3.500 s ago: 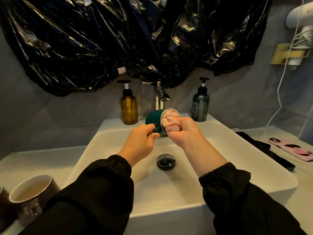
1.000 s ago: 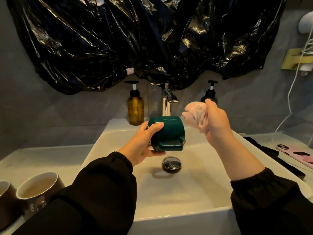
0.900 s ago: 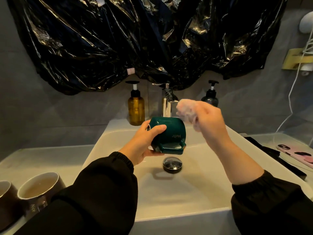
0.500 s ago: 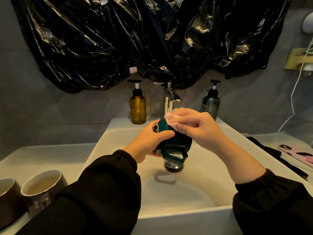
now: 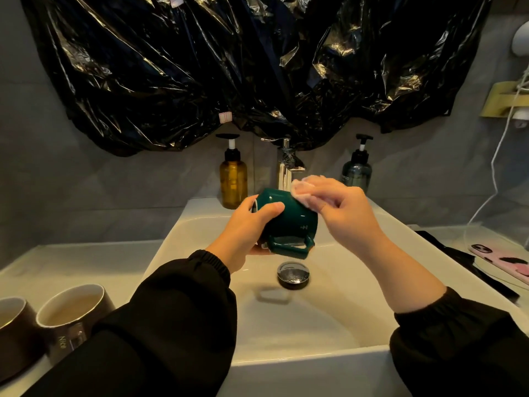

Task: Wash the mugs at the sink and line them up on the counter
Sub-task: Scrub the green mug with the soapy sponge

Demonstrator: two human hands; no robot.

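Mug 1 of 3 mid-scrub — none lined up yet.
Left hand (image 5: 246,233) grips the green mug (image 5: 289,222) on its side over the sink (image 5: 300,359), frame centre; right hand (image 5: 346,216) pinches a pink sponge (image 5: 303,191) against the mug's wall at 1 o'clock. Two brown mugs (image 5: 74,313) sit on the tabletop (image 5: 86,262) at 8 o'clock, one w/ murky liquid — prob. unwashed. Left to do: rinse, 2 more mugs, line-up.

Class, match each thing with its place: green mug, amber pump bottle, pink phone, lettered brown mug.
1 green mug
2 amber pump bottle
3 pink phone
4 lettered brown mug

A on the counter right of the sink
B held in the left hand
C on the counter left of the sink
D just left of the faucet

Pairs: 1-B, 2-D, 3-A, 4-C
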